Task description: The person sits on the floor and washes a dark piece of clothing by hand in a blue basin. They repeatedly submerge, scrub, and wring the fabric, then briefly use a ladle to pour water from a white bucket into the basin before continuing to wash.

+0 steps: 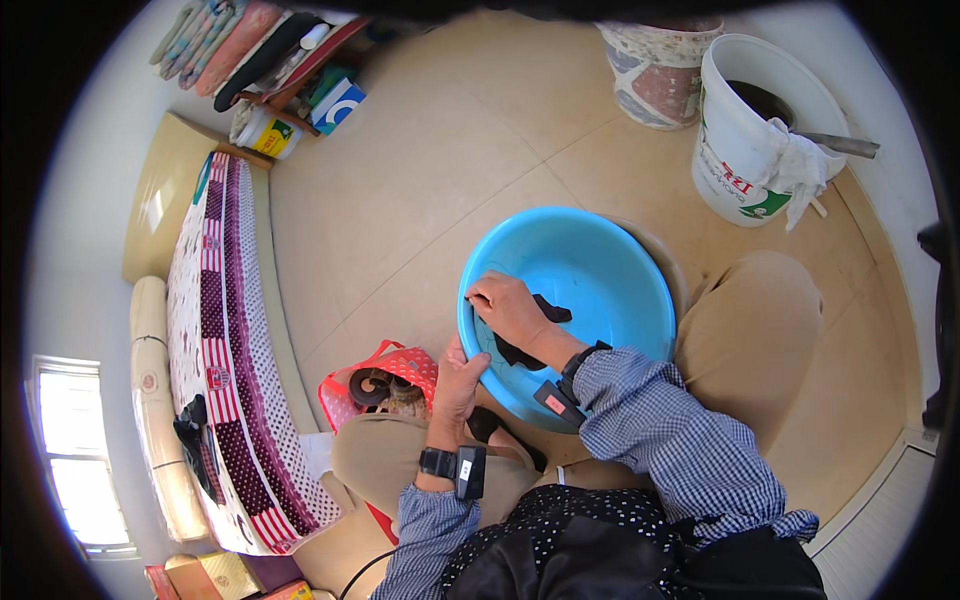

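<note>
A light blue plastic basin stands before me, close to my knees. My left hand holds its near-left rim, with the thumb at the edge. My right hand reaches across the basin to the left rim, its fingers curled; something small and dark shows at the fingertips, too little to name. Beneath my right hand and wrist, black pieces of cloth lie in the basin, partly hidden by the arm. Thin dark strands, perhaps hair or thread, are on the basin's inner left wall.
A red patterned bag with rolls of tape or similar items stands left of the basin. At the upper right are a white bucket with dark contents and a rag, and a stained bucket. A bed with a patterned cover runs along the left.
</note>
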{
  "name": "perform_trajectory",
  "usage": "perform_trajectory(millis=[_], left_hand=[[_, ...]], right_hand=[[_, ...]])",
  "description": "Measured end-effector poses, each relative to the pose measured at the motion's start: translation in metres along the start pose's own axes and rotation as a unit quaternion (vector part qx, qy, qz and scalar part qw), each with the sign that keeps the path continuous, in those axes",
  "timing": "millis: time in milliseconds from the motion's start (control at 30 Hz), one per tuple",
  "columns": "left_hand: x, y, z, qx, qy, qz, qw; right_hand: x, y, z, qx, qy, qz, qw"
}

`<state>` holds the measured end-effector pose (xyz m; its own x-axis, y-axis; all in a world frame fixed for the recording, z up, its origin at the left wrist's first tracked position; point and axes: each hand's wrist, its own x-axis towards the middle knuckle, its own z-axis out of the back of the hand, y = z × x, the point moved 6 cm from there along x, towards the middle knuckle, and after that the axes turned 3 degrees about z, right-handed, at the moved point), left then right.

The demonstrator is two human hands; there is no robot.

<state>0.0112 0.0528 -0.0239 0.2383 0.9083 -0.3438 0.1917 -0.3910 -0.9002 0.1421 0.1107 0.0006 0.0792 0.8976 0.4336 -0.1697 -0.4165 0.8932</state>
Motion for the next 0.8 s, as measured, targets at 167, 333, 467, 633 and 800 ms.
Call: perform_trajectory(millis=[167, 333, 467, 633, 800], left_hand=[[0.006, 0.003, 0.011, 0.032, -0.006, 0.014, 0.999], [0.007, 0.002, 0.007, 0.03, -0.005, 0.003, 1.0], [0.002, 0.0, 0.002, 0.006, -0.011, 0.007, 1.0], [0.007, -0.001, 0.006, 0.04, -0.012, 0.001, 0.999], [0.002, -0.001, 0.002, 0.01, 0.016, -0.014, 1.0]], right_hand=[[-0.019, 0.006, -0.013, 0.031, 0.112, 0.042, 0.992], [-0.017, 0.003, -0.009, 0.019, 0.095, 0.008, 0.995], [-0.006, -0.002, -0.004, 0.043, 0.043, -0.004, 0.998], [-0.032, 0.011, -0.013, 0.06, 0.151, 0.033, 0.986], [-0.01, -0.001, -0.007, 0.018, 0.067, 0.02, 0.997]])
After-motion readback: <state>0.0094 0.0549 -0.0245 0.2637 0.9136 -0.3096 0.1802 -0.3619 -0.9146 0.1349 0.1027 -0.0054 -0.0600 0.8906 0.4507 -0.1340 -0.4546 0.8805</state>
